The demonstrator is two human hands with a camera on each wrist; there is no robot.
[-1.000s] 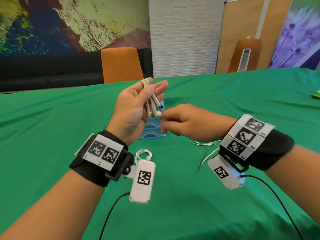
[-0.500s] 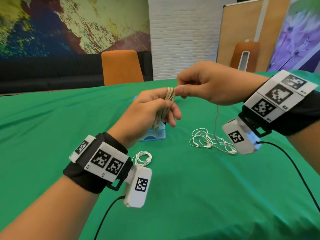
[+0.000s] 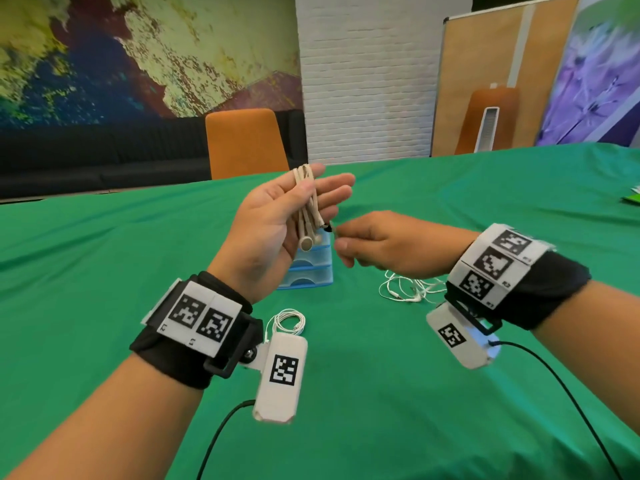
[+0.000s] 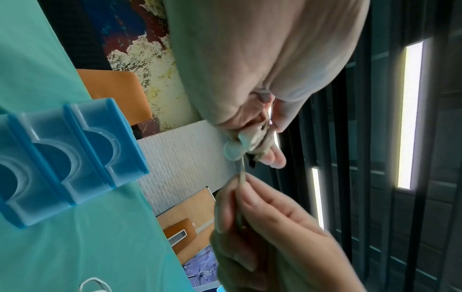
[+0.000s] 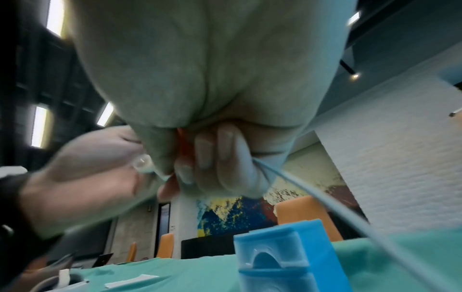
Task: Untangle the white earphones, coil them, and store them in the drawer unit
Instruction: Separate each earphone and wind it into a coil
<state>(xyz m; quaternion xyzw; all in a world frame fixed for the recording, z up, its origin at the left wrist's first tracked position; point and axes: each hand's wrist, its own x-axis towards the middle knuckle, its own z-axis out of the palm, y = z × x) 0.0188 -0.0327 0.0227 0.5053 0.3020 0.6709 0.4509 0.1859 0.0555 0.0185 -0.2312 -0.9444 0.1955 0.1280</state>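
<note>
The white earphones are wound in a long bundle round the fingers of my left hand, which is raised palm up above the table. Both earbuds hang out at the bottom of the bundle. My right hand is just right of it and lower, pinching the free end of the cable between thumb and fingers. The blue drawer unit stands on the green cloth right behind my left hand, its drawers closed.
A tangled pair of white earphones lies on the green table under my right wrist. A small coiled pair lies by my left wrist. An orange chair stands at the far edge.
My right hand has dropped from above the bundle to below and right of it, drawing the cable down. My left hand has turned palm up with its fingers straighter.
</note>
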